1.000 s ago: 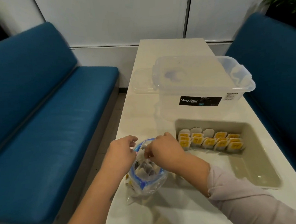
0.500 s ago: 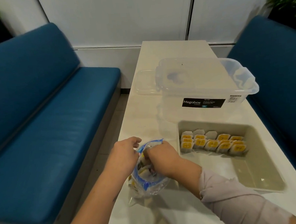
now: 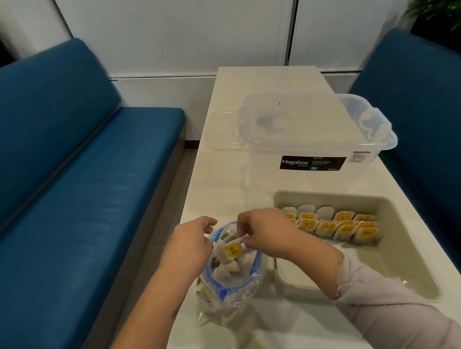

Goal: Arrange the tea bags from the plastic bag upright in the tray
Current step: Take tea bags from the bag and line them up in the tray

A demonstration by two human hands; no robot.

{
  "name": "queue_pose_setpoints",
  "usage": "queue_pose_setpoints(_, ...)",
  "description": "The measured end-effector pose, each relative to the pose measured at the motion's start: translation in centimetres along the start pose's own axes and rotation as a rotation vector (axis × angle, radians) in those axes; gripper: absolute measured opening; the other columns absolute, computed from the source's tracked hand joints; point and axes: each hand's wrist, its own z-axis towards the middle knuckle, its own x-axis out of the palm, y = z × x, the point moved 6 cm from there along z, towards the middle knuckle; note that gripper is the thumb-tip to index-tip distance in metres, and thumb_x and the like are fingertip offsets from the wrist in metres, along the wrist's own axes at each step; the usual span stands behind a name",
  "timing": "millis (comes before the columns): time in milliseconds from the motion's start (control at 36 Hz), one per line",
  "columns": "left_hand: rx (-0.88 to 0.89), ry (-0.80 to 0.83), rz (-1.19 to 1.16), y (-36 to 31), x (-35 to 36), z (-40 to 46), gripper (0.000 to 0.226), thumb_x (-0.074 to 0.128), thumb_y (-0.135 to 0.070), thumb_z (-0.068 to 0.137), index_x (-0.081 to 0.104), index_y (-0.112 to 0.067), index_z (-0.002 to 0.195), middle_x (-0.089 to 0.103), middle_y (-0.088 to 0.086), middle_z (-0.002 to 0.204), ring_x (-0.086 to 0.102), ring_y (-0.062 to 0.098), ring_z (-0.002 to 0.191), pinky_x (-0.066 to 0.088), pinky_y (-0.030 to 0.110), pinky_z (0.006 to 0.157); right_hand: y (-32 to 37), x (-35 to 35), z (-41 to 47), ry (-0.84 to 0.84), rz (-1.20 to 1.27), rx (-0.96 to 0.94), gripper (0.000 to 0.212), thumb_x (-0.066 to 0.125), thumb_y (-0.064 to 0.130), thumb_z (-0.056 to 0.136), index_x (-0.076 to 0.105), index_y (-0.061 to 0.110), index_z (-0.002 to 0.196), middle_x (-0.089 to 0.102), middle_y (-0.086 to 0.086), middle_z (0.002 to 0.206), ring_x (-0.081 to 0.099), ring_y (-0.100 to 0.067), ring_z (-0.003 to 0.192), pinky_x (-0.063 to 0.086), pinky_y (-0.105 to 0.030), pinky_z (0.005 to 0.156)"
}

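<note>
Pinching a tea bag with a yellow label (image 3: 232,250) between its fingertips, the right hand (image 3: 267,232) holds it just above the mouth of the plastic bag (image 3: 229,281), and the tea bag is already lifted a little out of the other bags inside. The left hand (image 3: 189,247) is on the left side of the plastic bag and its fingers are curled on the blue-edged rim, keeping the mouth open. The plastic bag stands on the white table (image 3: 272,332) and is full of more tea bags, most of them showing their grey paper side. Just to the right of the plastic bag is the beige tray (image 3: 404,258), touching or almost touching it; I cannot tell which. Inside the tray, along the wall farthest from the plastic bag, a group of tea bags (image 3: 333,225) stands upright in two or three close rows, their yellow labels facing the person. Behind the tray, farther from the plastic bag, is a clear storage box (image 3: 316,143) with a black "Megabox" label, and its clear lid (image 3: 221,130) lies flat on the table at the left of it. Blue benches (image 3: 65,196) stand on both sides of the table.
</note>
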Motion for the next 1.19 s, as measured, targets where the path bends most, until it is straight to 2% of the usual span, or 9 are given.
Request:
queue_pose_setpoints(111, -0.005, 0.013, 0.012, 0.0, -0.2, -0.2, 0.043, 0.068, -0.018, 0.085, 0.056, -0.03, 0.125, 0.063, -0.01, 0.118, 0.062, 0.008, 0.093, 0.057, 0.031, 0.08, -1.1, -1.0, -0.2, 0.009, 0.221, 0.076, 0.016, 0.071, 0.024, 0.081, 0.065, 0.026, 0.096, 0.058, 0.01, 0.085, 0.057, -0.01, 0.082, 0.039, -0.02, 0.06)
queue_pose_setpoints(250, 0.047, -0.001, -0.037, -0.8, -1.1, -0.4, 0.049, 0.077, -0.026, 0.077, 0.058, -0.031, 0.122, 0.062, -0.012, 0.115, 0.055, 0.002, 0.091, 0.051, 0.023, 0.076, -2.7, -1.8, -0.1, -0.053, 0.684, 0.161, 0.013, 0.074, 0.014, 0.08, 0.065, 0.024, 0.083, 0.064, 0.0, 0.078, 0.058, -0.011, 0.073, 0.048, -0.022, 0.072)
queue_pose_setpoints(333, 0.079, -0.019, -0.156, -1.9, -1.7, -0.5, 0.043, 0.08, -0.035, 0.071, 0.062, -0.032, 0.11, 0.061, -0.018, 0.1, 0.057, -0.002, 0.085, 0.044, 0.015, 0.069, -3.0, -2.5, -0.2, -0.142, 0.888, 0.177, 0.009, 0.072, 0.011, 0.082, 0.065, 0.016, 0.082, 0.063, 0.0, 0.075, 0.052, -0.006, 0.064, 0.041, -0.01, 0.053)
queue_pose_setpoints(417, 0.096, -0.039, -0.314, -2.9, -1.8, -0.5, 0.026, 0.076, -0.041, 0.074, 0.065, -0.03, 0.095, 0.066, -0.017, 0.09, 0.062, -0.003, 0.076, 0.047, 0.012, 0.064, -3.1, -2.9, -0.5, -0.181, 1.036, 0.192, 0.009, 0.072, 0.012, 0.082, 0.064, 0.014, 0.08, 0.062, 0.002, 0.066, 0.045, -0.007, 0.055, 0.037, -0.013, 0.047)
queue_pose_setpoints(528, 0.106, -0.069, -0.539, -4.2, -1.6, -0.6, 0.018, 0.069, -0.039, 0.081, 0.069, -0.024, 0.09, 0.071, -0.006, 0.082, 0.066, 0.011, 0.08, 0.058, 0.035, 0.075, -2.8, -2.8, -0.6, -0.19, 1.154, 0.205, 0.015, 0.074, 0.013, 0.08, 0.061, 0.017, 0.073, 0.062, 0.007, 0.056, 0.041, -0.006, 0.046, 0.035, -0.013, 0.046)
queue_pose_setpoints(639, 0.098, -0.099, -0.639, -4.9, -1.5, -0.7, 0.016, 0.066, -0.036, 0.085, 0.069, -0.022, 0.093, 0.072, -0.003, 0.084, 0.068, 0.019, 0.083, 0.058, 0.045, 0.075, -2.9, -2.7, -0.8, -0.188, 1.16, 0.228, 0.017, 0.075, 0.015, 0.079, 0.059, 0.017, 0.074, 0.062, 0.001, 0.064, 0.043, -0.008, 0.048, 0.037, -0.014, 0.047)
queue_pose_setpoints(833, 0.183, -0.109, -0.436, -6.2, -1.3, -0.3, 0.01, 0.064, -0.032, 0.087, 0.068, -0.024, 0.092, 0.071, -0.008, 0.08, 0.066, 0.009, 0.077, 0.057, 0.035, 0.073, -3.8, -5.1, -1.5, -0.302, 0.863, 0.136, 0.016, 0.07, 0.025, 0.085, 0.062, 0.025, 0.099, 0.066, 0.002, 0.088, 0.053, 0.001, 0.064, 0.042, -0.021, 0.061)
queue_pose_setpoints(944, 0.227, -0.111, -0.308, -6.9, -1.1, -0.4, 0.009, 0.063, -0.029, 0.089, 0.067, -0.024, 0.095, 0.069, -0.011, 0.081, 0.063, 0.005, 0.078, 0.048, 0.02, 0.07, -3.5, -7.1, -1.4, -0.312, 0.523, 0.082, 0.008, 0.068, 0.03, 0.085, 0.065, 0.034, 0.09, 0.064, 0.012, 0.085, 0.05, 0.008, 0.061, 0.035, -0.018, 0.06)
queue_pose_setpoints(1194, 0.33, -0.042, -0.127, -11.3, 1.9, -0.7, 0.012, 0.066, -0.033, 0.087, 0.067, -0.03, 0.099, 0.067, -0.014, 0.088, 0.062, 0.009, 0.088, 0.051, 0.033, 0.08, -6.9, -9.6, -4.4, -0.23, 0.247, 0.142, 0.002, 0.071, 0.026, 0.082, 0.069, 0.025, 0.083, 0.068, 0.009, 0.083, 0.06, -0.008, 0.079, 0.047, -0.027, 0.073)
